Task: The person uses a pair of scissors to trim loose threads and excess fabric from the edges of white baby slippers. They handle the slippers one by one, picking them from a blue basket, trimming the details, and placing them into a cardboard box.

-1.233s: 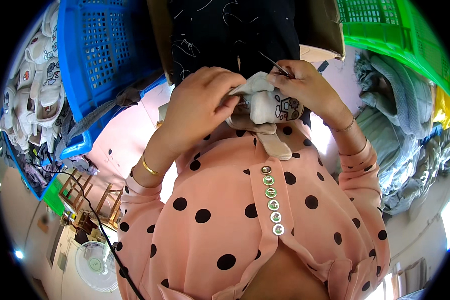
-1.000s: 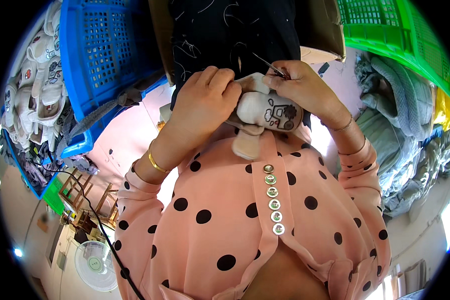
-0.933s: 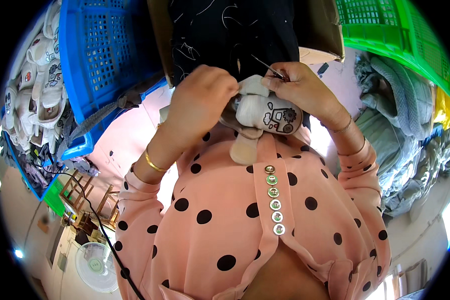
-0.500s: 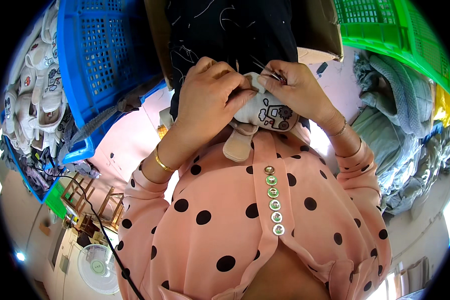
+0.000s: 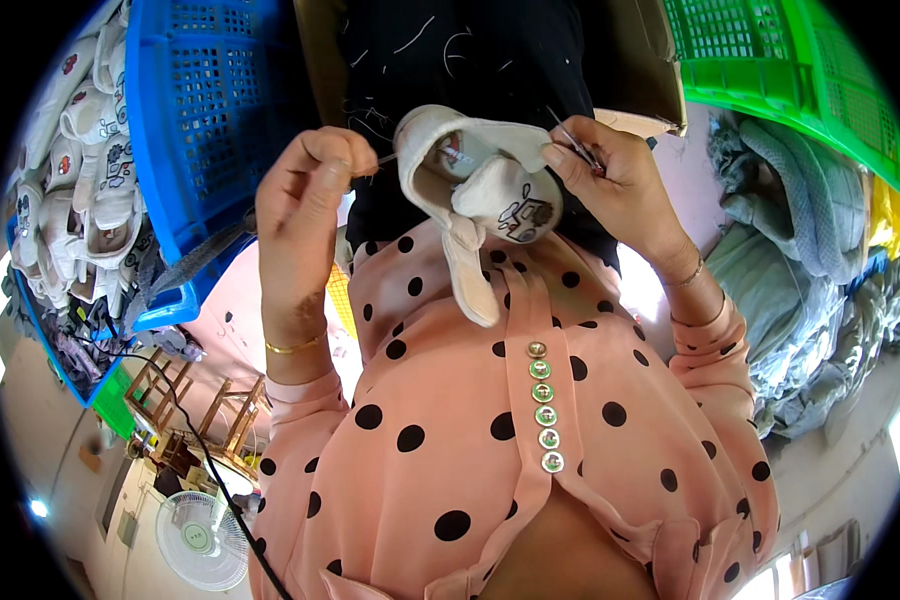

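Observation:
A small cream cloth shoe (image 5: pixel 510 205) with an embroidered tractor hangs over my lap, its opening facing up and its strap dangling. My right hand (image 5: pixel 625 185) is closed, pinching the shoe's far right edge between thumb and finger. Small thread snips (image 5: pixel 596 166) are also held in that hand, blades pointing up and away. To the left of the shoe, my left hand (image 5: pixel 315 200) is closed in a pinch. A thin thread (image 5: pixel 386 158) seems to run from its fingertips toward the shoe's edge.
A tall blue plastic crate (image 5: pixel 195 110) stands at my left, beside a pile of similar cream shoes (image 5: pixel 100 170). At the right are a green crate (image 5: pixel 770 85) and heaped grey-green fabric (image 5: pixel 790 250). A cardboard box (image 5: pixel 635 60) lies beyond my knees. Loose threads lie on my dark trousers (image 5: pixel 450 60).
My left hand has let go of the shoe and moved left. The shoe has turned, so its opening shows. My right hand still holds the snips and the shoe's edge.

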Demonstrator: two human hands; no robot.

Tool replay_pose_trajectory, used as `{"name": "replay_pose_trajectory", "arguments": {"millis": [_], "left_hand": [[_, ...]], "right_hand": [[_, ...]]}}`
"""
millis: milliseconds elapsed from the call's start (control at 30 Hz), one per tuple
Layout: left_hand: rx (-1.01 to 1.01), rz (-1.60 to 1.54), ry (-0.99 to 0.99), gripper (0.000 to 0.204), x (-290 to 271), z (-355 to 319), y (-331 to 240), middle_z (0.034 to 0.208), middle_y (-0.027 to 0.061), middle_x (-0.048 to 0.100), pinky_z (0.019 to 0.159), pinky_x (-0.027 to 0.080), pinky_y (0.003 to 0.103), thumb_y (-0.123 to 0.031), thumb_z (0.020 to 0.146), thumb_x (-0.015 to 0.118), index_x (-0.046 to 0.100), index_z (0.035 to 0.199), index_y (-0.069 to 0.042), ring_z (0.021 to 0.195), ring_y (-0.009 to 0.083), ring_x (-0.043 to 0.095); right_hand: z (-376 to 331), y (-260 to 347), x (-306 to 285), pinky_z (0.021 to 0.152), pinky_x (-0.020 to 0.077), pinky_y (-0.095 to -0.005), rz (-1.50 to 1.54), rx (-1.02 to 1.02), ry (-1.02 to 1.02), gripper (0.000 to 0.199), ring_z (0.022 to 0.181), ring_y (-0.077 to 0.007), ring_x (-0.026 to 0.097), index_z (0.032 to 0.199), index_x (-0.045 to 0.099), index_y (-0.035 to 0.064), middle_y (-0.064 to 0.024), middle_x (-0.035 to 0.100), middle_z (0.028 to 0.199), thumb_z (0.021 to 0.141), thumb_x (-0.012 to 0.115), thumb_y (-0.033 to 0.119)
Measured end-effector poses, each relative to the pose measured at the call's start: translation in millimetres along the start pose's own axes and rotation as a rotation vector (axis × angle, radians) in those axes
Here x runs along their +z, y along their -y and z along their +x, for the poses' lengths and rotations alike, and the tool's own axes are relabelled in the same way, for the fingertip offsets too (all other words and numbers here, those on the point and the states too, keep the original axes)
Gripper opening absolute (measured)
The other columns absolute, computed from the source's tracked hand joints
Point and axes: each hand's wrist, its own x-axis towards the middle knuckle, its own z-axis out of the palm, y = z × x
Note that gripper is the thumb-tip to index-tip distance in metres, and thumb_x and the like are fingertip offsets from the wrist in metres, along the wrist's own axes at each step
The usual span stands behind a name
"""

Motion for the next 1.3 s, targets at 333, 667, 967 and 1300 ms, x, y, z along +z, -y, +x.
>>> {"name": "replay_pose_trajectory", "arguments": {"millis": [333, 667, 967, 1300], "left_hand": [[0.096, 1.165, -0.06, 0.024, 19.7, 8.0, -20.3, 0.094, 0.0071, 0.069, 0.077, 0.05, 0.032, -0.007, 0.083, 0.073, 0.062, 0.104, -0.004, 0.087, 0.0217, 0.065], [0.476, 0.891, 0.26, 0.021, 47.9, 20.8, 6.1, 0.095, 0.0046, 0.069, 0.079, 0.051, 0.035, -0.004, 0.069, 0.074, 0.067, 0.089, -0.008, 0.09, 0.025, 0.061], [1.058, 0.922, 0.054, 0.028, 49.4, 13.6, 7.5, 0.095, 0.0062, 0.066, 0.075, 0.055, 0.035, 0.002, 0.067, 0.077, 0.063, 0.089, -0.008, 0.086, 0.0245, 0.062], [0.913, 1.038, -0.259, 0.032, 30.5, 8.5, -0.3, 0.087, 0.0031, 0.06, 0.073, 0.045, 0.03, 0.001, 0.072, 0.08, 0.052, 0.079, -0.012, 0.081, 0.0214, 0.057]], "right_hand": [[-7.0, 12.5, 10.8, 0.06, 0.0434, -0.0213, 0.061, 0.066, -0.053, 0.013, 0.066, -0.0047, 0.049, 0.093, 0.06, -0.0015, -0.0015, 0.058, 0.072, 0.091, 0.067, 0.01], [-11.1, 20.5, 7.7, 0.062, 0.0498, -0.0239, 0.257, -0.065, -0.041, 0.02, 0.063, -0.0113, 0.059, 0.103, 0.064, 0.0013, -0.0077, 0.065, 0.078, 0.084, 0.07, 0.003], [3.1, 15.0, -29.5, 0.061, 0.0495, -0.0259, -0.153, -0.232, -0.05, 0.045, 0.063, -0.0151, 0.06, 0.117, 0.065, 0.0048, -0.0105, 0.068, 0.08, 0.078, 0.082, 0.02], [-8.6, 28.9, -25.8, 0.053, 0.0409, -0.0193, -0.185, -0.282, -0.295, 0.045, 0.057, -0.0059, 0.047, 0.117, 0.067, 0.0017, -0.0031, 0.072, 0.092, 0.074, 0.081, 0.003]]}}
